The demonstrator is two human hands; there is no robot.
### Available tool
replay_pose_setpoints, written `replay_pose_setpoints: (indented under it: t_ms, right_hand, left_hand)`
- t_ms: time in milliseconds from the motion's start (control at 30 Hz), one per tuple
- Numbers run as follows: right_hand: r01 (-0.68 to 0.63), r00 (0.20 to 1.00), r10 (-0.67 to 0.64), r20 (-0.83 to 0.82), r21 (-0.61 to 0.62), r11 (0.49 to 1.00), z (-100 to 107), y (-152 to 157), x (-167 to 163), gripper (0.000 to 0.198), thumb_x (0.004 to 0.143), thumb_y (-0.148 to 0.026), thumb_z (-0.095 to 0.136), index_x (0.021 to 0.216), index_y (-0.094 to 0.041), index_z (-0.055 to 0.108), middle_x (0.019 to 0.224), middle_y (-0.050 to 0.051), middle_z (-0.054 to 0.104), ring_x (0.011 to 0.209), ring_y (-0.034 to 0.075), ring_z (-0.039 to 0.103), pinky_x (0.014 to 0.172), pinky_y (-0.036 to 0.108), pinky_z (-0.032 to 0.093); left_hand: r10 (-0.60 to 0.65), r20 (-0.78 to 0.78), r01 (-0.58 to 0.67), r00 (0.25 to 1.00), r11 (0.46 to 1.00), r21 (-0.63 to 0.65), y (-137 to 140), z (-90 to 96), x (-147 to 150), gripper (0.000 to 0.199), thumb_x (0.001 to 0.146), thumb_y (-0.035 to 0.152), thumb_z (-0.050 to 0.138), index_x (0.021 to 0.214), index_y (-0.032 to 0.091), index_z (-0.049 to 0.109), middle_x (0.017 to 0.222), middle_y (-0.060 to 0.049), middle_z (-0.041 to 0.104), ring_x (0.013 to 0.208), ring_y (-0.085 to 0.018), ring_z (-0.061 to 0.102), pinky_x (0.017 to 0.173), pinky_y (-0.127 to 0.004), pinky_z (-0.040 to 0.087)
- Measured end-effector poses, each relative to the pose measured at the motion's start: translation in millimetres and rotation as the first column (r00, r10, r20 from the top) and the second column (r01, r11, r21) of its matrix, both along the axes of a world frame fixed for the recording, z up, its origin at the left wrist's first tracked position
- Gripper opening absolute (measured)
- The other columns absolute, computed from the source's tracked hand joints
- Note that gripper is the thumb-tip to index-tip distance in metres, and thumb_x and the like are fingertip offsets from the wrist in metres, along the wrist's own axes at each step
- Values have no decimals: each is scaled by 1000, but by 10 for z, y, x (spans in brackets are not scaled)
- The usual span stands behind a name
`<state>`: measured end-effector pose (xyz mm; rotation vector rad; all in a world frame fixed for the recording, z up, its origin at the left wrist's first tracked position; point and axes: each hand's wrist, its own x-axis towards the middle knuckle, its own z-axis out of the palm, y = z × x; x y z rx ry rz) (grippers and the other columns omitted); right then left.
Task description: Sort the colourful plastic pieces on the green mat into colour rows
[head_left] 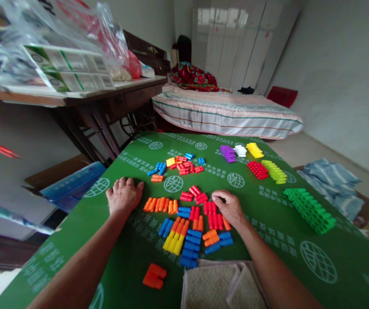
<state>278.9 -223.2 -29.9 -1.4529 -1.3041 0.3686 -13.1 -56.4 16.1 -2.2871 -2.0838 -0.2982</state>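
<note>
My left hand (124, 197) lies palm down on the green table (123, 244), fingers stretched out, left of a row of orange plastic blocks (160, 204). Close by the joined red blocks (213, 215), my right hand (231, 209) has its fingers curled and thumb and forefinger closed together. Whether a small piece is between those fingertips is hidden. Three loose red pairs (194, 195) lie beyond. Nearer me are orange-and-yellow blocks (175, 236), a blue stack (191, 248) and a blue-and-orange group (217, 241). One orange piece (155, 275) sits apart.
Mixed blocks (184, 165) lie farther back. Built clusters in purple (228, 153), white (240, 150), yellow (254, 150), red (257, 170), lime (274, 172) and green (309, 210) stand at the right. A folded cloth (219, 283) covers the near edge. A cluttered desk (132, 92) is left, a bed (226, 109) behind.
</note>
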Motion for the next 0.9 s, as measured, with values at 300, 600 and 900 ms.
replay_pose_setpoints:
  t_ms: [300,600,900]
  right_hand:
    - [1,1000,-1,24,-10,1000,-6,0,1,18,80,-30,55,77,-22,71,84,5,72,83,19,66,81,33,51]
    - [-2,999,2,39,3,1000,-26,-9,15,17,81,-29,55,78,-23,71,85,4,72,84,18,66,81,32,51]
    - [-2,1000,2,18,-11,1000,-16,-3,12,17,80,-30,56,78,-24,71,86,3,73,85,18,66,82,32,51]
  left_hand:
    - [5,4,-5,1000,1000,5,-3,-12,0,63,87,52,20,123,11,52,140,-21,45,134,-36,34,106,-55,32]
    - [10,2,-10,1000,1000,0,-4,-12,1,62,87,52,21,121,12,53,141,-20,45,134,-36,34,106,-55,31]
    - [12,-6,-12,1000,1000,6,2,-34,-6,60,88,52,21,120,14,54,141,-20,45,134,-35,34,106,-54,32]
